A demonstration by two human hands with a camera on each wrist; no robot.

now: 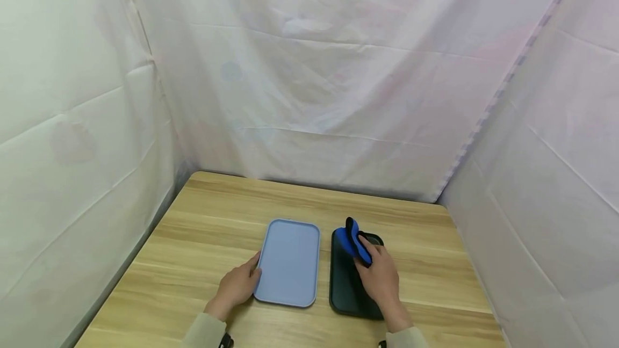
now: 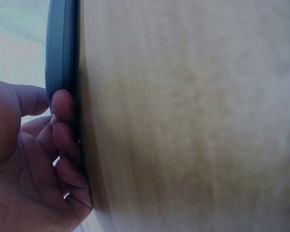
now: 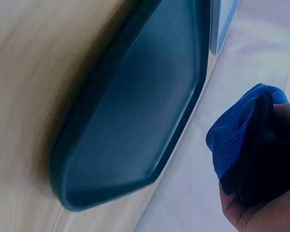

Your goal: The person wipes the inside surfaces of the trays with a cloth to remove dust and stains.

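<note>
A light blue-grey rectangular tray [image 1: 290, 262] lies flat on the wooden table. My left hand [image 1: 237, 285] grips its left edge, with thumb and fingertips at the rim in the left wrist view. To its right lies a dark green tray [image 1: 346, 294], nearly parallel and a small gap apart. Above its far half my right hand [image 1: 380, 278] holds a bunched blue and black cloth [image 1: 357, 243]. In the right wrist view the cloth [image 3: 241, 135] appears raised off the dark tray [image 3: 135, 106], with the fingers curled round it.
The wood-grain table [image 1: 193, 240] ends at a far edge against a hanging white curtain [image 1: 309, 95]. More white sheeting [image 1: 72, 122] stands along the left, and another sheet [image 1: 546, 187] along the right.
</note>
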